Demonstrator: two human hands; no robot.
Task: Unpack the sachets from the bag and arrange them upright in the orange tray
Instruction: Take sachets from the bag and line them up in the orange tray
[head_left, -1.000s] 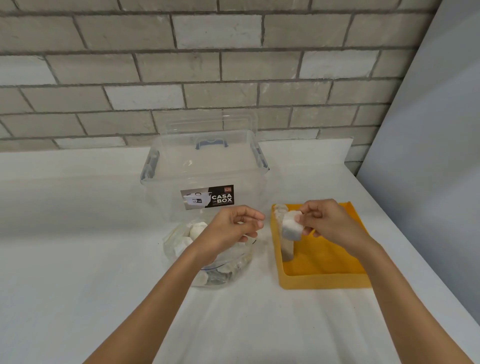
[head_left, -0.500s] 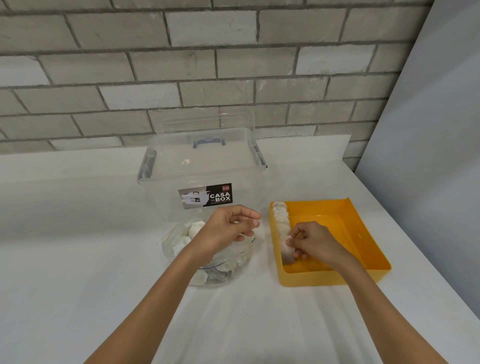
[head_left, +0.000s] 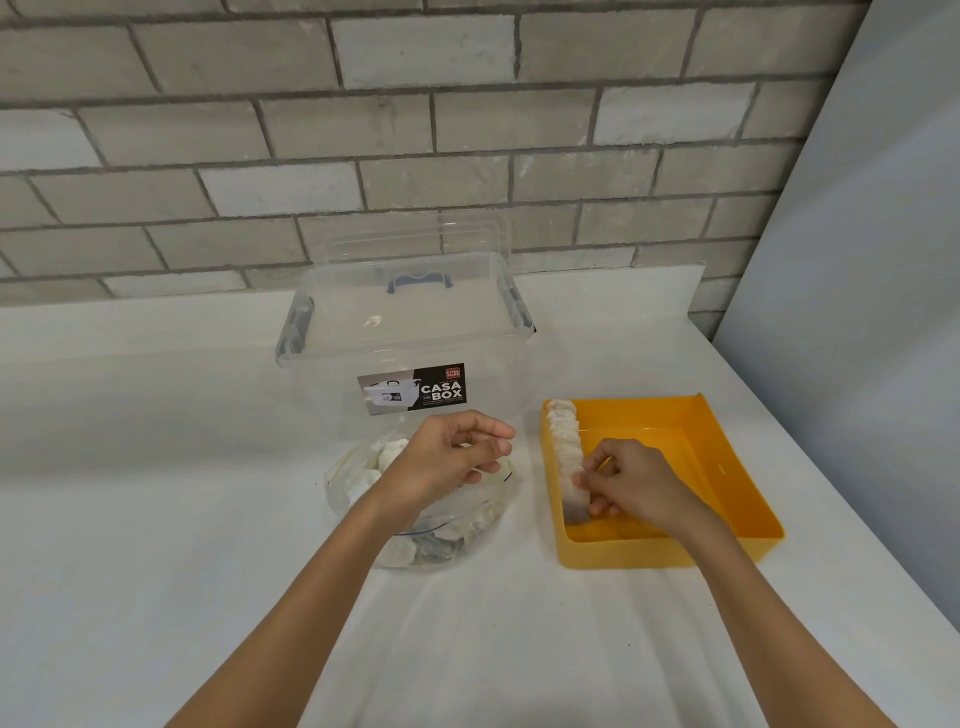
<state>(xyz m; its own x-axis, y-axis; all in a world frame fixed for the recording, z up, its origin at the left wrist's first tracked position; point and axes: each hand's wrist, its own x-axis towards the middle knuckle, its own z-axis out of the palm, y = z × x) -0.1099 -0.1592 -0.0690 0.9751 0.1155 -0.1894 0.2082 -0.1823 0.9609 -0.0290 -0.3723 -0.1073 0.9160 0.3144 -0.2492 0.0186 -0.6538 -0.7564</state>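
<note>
fingers (head_left: 602, 467) of my right hand (head_left: 639, 488) clamp a sachet (head_left: 576, 501) against the row (head_left: 563, 431) at the orange tray's (head_left: 675, 553) nine o'clock wall for support; left hand (head_left: 447, 460) pinches the bag (head_left: 441, 543) open.

Quantity on the surface: one orange tray (head_left: 660, 553), one clear bag (head_left: 452, 535), one lidded clear storage box (head_left: 415, 338). Hands: two, left hand (head_left: 447, 457) and right hand (head_left: 634, 483). One row of sachets (head_left: 563, 441) lines the tray's left wall; individual sachets cannot be counted in either the row or the bag.
</note>
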